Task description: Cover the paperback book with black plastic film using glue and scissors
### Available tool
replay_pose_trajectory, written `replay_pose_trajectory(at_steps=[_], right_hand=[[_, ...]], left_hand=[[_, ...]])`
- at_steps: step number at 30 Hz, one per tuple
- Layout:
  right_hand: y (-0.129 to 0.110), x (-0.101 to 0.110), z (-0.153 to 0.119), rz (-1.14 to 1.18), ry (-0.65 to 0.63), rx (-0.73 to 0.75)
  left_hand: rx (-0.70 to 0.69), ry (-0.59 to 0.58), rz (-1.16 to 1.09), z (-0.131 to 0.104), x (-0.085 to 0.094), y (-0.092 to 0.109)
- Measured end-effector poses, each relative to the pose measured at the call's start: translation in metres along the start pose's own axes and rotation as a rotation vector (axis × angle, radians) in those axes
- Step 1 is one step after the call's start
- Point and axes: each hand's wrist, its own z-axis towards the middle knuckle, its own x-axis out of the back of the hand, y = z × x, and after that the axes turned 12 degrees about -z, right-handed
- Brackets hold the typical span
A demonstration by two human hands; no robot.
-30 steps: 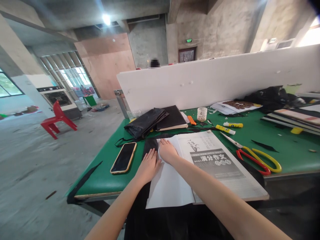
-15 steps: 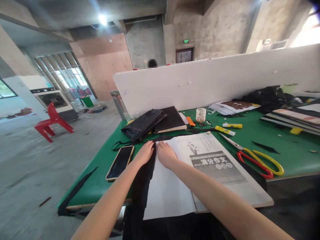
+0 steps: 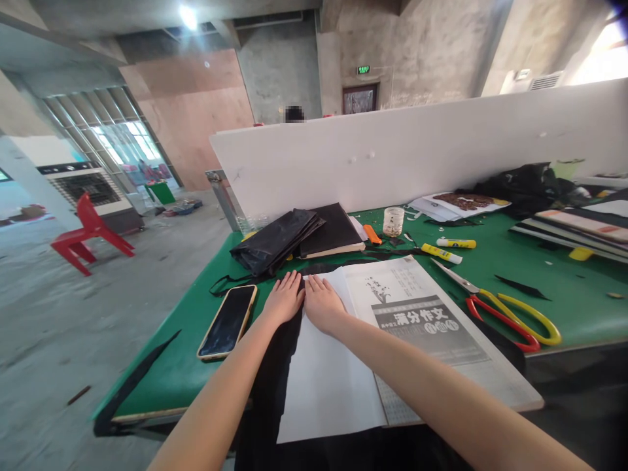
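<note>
My left hand (image 3: 284, 299) lies flat on black cloth (image 3: 277, 373), its fingers stretched out at the left edge of a white sheet (image 3: 326, 379). Right beside it, my right hand (image 3: 324, 303) rests flat on the top of that sheet, palm down. The sheet extends from an open book (image 3: 432, 327) with a grey printed block and large Chinese characters. Black cloth shows beneath the book and along the sheet's left side. A phone (image 3: 228, 322) with a light case lies left of my left hand.
Scissors (image 3: 490, 301) with red and yellow handles lie right of the book. Behind it are glue sticks (image 3: 441, 254), a jar (image 3: 393, 222), an orange cutter (image 3: 372, 234) and folded black material (image 3: 277, 241). A white partition (image 3: 417, 154) borders the green table (image 3: 171, 379).
The view has shifted slightly, so the phone and table edge appear farther left. My left hand's fingers look a little more spread; both hands stay at the sheet's top.
</note>
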Motion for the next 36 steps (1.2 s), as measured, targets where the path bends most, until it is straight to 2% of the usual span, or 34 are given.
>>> replay_pose_trajectory(at_steps=[24,36], right_hand=[[-0.003,0.005,-0.01,0.048,-0.008,-0.05],[-0.004,0.013,-0.014,0.076,-0.014,-0.07]], left_hand=[[0.106,-0.07,-0.018,0.006,0.007,0.011],[0.161,-0.064,-0.013,0.009,0.001,0.013]])
